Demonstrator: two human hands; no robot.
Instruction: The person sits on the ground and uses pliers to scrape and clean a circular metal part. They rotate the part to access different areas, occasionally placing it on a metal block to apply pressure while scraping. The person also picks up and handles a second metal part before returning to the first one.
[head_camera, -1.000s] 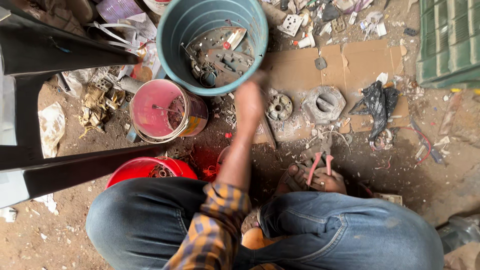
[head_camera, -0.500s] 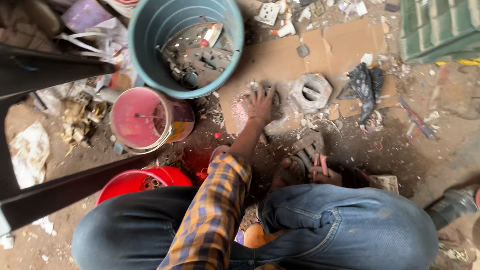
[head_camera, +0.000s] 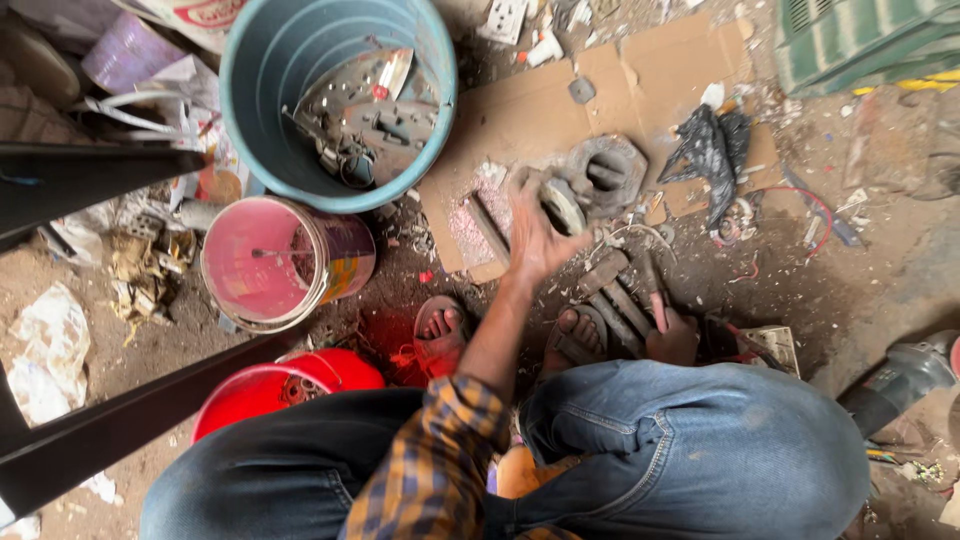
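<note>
- on the dirt floor, a round metal part (head_camera: 562, 203) is gripped in the left hand (head_camera: 535, 235) — just beside a grey ring-shaped casting (head_camera: 603, 172) on cardboard (head_camera: 640, 90).
- red-handled pliers (head_camera: 655, 300) are clasped by the right hand (head_camera: 672, 338), near the sandalled feet (head_camera: 440, 335).
- a teal bucket (head_camera: 250, 120) of scrap is seen behind.

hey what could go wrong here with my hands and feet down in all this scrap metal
1. The left hand lifts a round metal part above sandalled feet; a slip could land it on bare toes.
2. Both hands are bare among rough scrap; the right hand rests by the hammer, so cuts seem likely.
3. Loose wire on the ground could snag a foot.
</note>
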